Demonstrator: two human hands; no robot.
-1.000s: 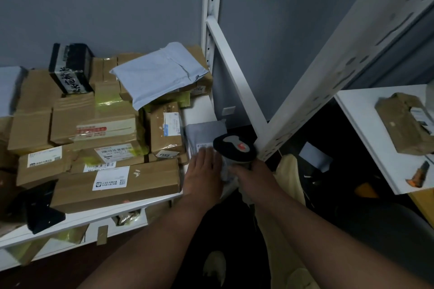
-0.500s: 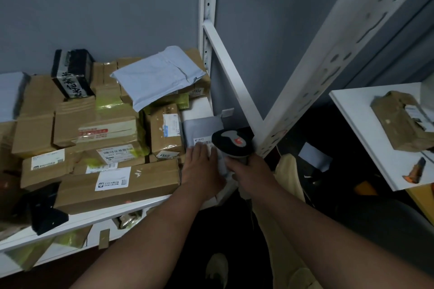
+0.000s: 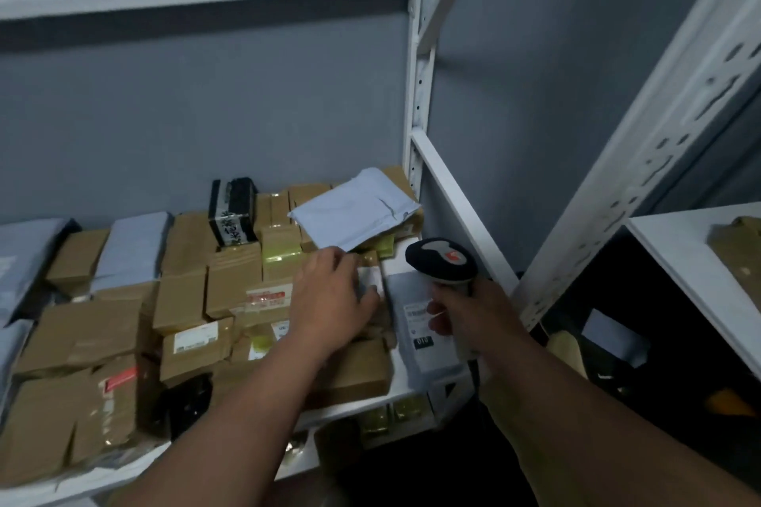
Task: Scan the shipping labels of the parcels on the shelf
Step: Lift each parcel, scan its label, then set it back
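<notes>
Grey wall (image 3: pixel 206 115); orange object (image 3: pixel 729 403), lower right

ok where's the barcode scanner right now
In the head view the barcode scanner is right of centre, gripped in the right hand, its head over the grey mailer at the shelf's right end.
</notes>
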